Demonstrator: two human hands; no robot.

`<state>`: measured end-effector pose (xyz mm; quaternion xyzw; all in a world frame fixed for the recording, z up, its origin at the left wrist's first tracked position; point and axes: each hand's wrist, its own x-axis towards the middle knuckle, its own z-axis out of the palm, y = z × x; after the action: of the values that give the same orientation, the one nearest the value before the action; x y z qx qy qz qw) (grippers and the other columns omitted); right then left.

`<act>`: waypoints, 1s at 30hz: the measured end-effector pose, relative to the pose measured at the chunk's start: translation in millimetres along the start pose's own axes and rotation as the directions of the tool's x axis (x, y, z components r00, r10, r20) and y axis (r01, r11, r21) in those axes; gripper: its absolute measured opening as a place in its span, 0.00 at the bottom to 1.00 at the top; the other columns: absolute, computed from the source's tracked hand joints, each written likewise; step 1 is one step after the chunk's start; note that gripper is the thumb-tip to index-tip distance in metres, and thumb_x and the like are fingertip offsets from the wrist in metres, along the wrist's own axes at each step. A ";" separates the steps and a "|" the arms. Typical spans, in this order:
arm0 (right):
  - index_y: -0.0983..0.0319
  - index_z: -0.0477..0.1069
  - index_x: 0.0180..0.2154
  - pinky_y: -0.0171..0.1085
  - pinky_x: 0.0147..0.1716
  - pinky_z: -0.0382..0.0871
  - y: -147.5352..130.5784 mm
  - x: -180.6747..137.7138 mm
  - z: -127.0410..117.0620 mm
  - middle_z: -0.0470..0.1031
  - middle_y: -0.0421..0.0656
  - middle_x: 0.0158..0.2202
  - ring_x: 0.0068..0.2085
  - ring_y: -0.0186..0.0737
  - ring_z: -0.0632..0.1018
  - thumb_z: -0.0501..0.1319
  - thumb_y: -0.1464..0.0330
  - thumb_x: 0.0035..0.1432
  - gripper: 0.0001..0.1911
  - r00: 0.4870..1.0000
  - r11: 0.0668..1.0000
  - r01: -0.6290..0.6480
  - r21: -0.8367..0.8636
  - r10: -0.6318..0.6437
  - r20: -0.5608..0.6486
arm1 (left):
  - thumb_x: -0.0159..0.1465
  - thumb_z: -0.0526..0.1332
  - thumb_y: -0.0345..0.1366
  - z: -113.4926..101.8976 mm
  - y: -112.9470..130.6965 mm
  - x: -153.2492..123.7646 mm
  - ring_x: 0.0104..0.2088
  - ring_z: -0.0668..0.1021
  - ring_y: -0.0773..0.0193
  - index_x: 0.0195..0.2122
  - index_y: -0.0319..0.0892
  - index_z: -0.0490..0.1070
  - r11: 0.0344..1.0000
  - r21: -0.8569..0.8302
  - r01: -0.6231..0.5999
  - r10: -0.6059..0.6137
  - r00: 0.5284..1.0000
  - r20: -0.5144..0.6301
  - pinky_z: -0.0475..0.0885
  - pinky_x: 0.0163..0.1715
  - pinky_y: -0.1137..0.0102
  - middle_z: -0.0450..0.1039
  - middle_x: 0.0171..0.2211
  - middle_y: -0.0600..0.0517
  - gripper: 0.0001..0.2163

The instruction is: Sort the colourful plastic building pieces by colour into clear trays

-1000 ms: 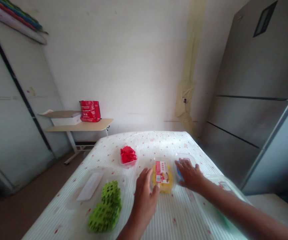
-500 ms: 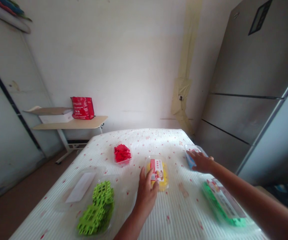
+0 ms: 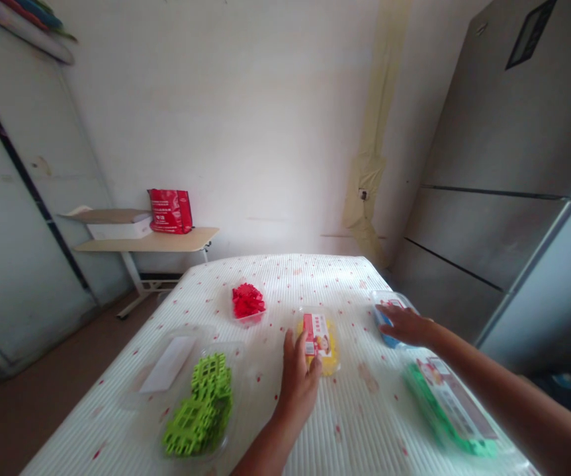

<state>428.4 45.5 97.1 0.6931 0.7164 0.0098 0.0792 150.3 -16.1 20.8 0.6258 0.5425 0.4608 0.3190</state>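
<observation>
My left hand rests on the table with its fingers closed against the near left side of a clear box of yellow pieces that has a red and white label. My right hand lies with fingers spread flat on a clear box of blue pieces near the table's right edge. Both boxes stand on a white cloth with red spots.
A tray of red pieces sits further back. An open clear box with green lattice pieces is at the near left. A closed green box with a label lies at the near right. A grey fridge stands on the right, a side table at the back left.
My right hand slid the blue box from beside the yellow box out to the table's right edge, uncovering the green box. My left hand stayed at the yellow box.
</observation>
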 end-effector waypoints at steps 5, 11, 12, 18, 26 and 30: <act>0.56 0.61 0.56 0.54 0.47 0.60 -50.4 -34.3 -36.3 0.62 0.50 0.58 0.54 0.54 0.66 0.54 0.55 0.54 0.28 0.952 0.986 0.164 -0.030 -0.167 -0.255 | 0.63 0.50 0.39 6.6 7.1 0.9 0.65 0.45 0.55 0.60 0.37 0.50 0.993 -0.099 0.057 -0.059 0.998 -0.021 0.45 0.61 0.56 0.38 0.65 0.38 0.25; 0.63 0.69 0.41 0.45 0.36 0.68 -143.0 -75.8 -31.9 0.75 0.50 0.39 0.40 0.49 0.74 0.63 0.61 0.48 0.19 0.765 0.778 0.603 -0.174 -0.626 -0.151 | 0.65 0.43 0.47 -1.2 10.3 -0.6 0.64 0.52 0.62 0.63 0.43 0.41 0.894 -0.413 0.173 -0.193 0.981 -0.008 0.55 0.60 0.65 0.43 0.65 0.46 0.27; 0.64 0.69 0.40 0.43 0.34 0.68 -152.5 -74.9 -25.0 0.75 0.50 0.38 0.38 0.47 0.74 0.61 0.65 0.51 0.14 0.760 0.776 0.596 -0.207 -0.628 -0.166 | 0.65 0.43 0.48 -3.0 8.6 -1.0 0.64 0.51 0.62 0.63 0.43 0.42 0.890 -0.414 0.190 -0.216 0.976 -0.016 0.54 0.60 0.66 0.43 0.65 0.47 0.27; 0.66 0.67 0.38 0.39 0.29 0.67 -163.1 -26.3 -3.0 0.74 0.53 0.35 0.37 0.46 0.75 0.49 0.76 0.59 0.09 0.807 0.821 0.496 -0.283 -0.556 -0.200 | 0.65 0.43 0.48 -10.2 -7.6 -1.4 0.63 0.54 0.63 0.61 0.43 0.46 0.874 -0.439 0.208 -0.261 0.963 -0.064 0.57 0.58 0.67 0.46 0.65 0.46 0.26; 0.68 0.68 0.42 0.40 0.34 0.66 -115.8 68.7 -17.8 0.75 0.57 0.39 0.40 0.47 0.76 0.48 0.80 0.57 0.14 0.927 0.922 0.271 -0.277 -0.328 -0.184 | 0.64 0.48 0.48 -25.2 -3.0 -25.8 0.61 0.60 0.60 0.60 0.46 0.51 0.850 -0.469 0.240 -0.270 0.963 0.002 0.59 0.57 0.62 0.54 0.62 0.45 0.24; 0.67 0.68 0.44 0.42 0.37 0.67 -86.0 106.0 -22.6 0.75 0.57 0.40 0.41 0.47 0.76 0.51 0.78 0.58 0.13 0.970 0.954 0.142 -0.264 -0.188 -0.156 | 0.63 0.47 0.49 -26.4 -8.9 -38.1 0.59 0.64 0.59 0.58 0.41 0.53 0.880 -0.406 0.246 -0.260 0.965 0.020 0.62 0.56 0.64 0.57 0.60 0.41 0.25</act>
<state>337.4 149.7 98.1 0.6112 0.7692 0.1561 0.1020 123.0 -54.0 13.8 0.4618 0.5179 0.5284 0.4893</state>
